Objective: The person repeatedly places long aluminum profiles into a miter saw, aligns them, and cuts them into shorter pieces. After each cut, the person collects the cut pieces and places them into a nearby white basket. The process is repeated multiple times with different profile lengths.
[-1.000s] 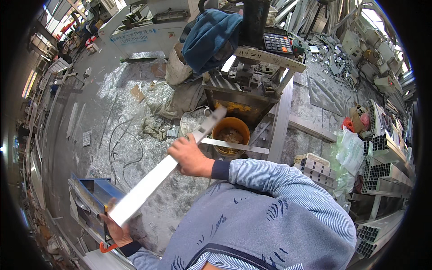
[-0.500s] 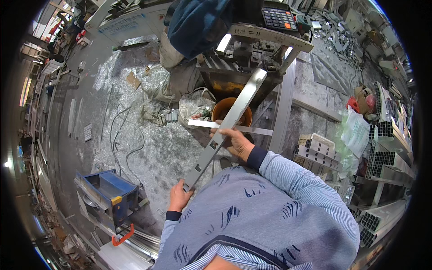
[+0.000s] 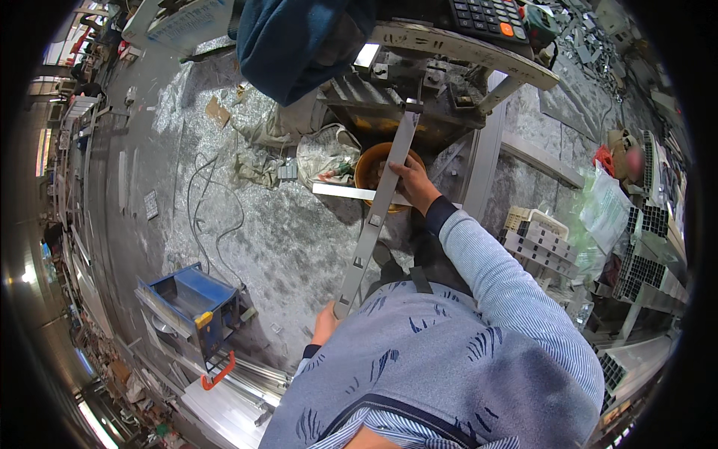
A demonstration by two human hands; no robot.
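A long silver metal profile (image 3: pixel 376 213) with square cutouts near its lower end slants up in front of me. My right hand (image 3: pixel 416 185) is closed around its upper half. At its near end my left hand (image 3: pixel 325 323) grips it, with the fingers partly hidden behind the metal. The far tip of the profile reaches the small machine (image 3: pixel 404 123) under the workbench and seems to meet it. Behind the profile, a second flat silver bar (image 3: pixel 340 191) lies crosswise, passing in front of an orange bucket (image 3: pixel 364 170).
A worn bench edge (image 3: pixel 449 41) carries a calculator (image 3: pixel 490 16) and dark blue cloth (image 3: pixel 295 52). To the left stands a blue metal machine (image 3: pixel 194 292) with a red handle; a cable (image 3: pixel 196 213) loops over the floor. Cut profiles (image 3: pixel 538 251) and a plastic basket (image 3: pixel 550 222) lie right.
The profile has turned more upright, and its far end has moved left to the small machine under the bench. My right hand has shifted up and right; my left hand moved slightly right and nearer me.
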